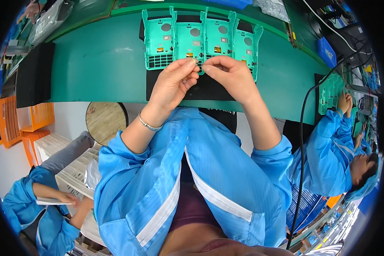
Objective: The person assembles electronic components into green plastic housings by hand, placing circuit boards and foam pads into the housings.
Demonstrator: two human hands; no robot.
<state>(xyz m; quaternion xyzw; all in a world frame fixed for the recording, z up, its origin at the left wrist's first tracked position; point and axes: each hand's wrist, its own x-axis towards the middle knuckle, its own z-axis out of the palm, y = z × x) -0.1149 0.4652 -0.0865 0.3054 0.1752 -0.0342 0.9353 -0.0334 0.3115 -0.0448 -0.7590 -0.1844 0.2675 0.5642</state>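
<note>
My left hand [177, 81] and my right hand [232, 77] face each other over the near edge of a row of green plastic housings [195, 32]. Thumb and forefinger are pinched together on each hand, the fingertips almost meeting. What they hold, if anything, is too small to make out. Each housing has a round grey spot, small pale and orange patches and a grid of slots at its near end. My hands partly cover the grids of the middle housings. A black mat [209, 90] lies under the row.
The green bench top [98, 64] extends to both sides, with a black block [34, 74] at its left end. A black cable [302, 141] hangs down at right. Co-workers in blue sit at right [324, 149] and lower left [42, 205]. A round stool [106, 123] stands left.
</note>
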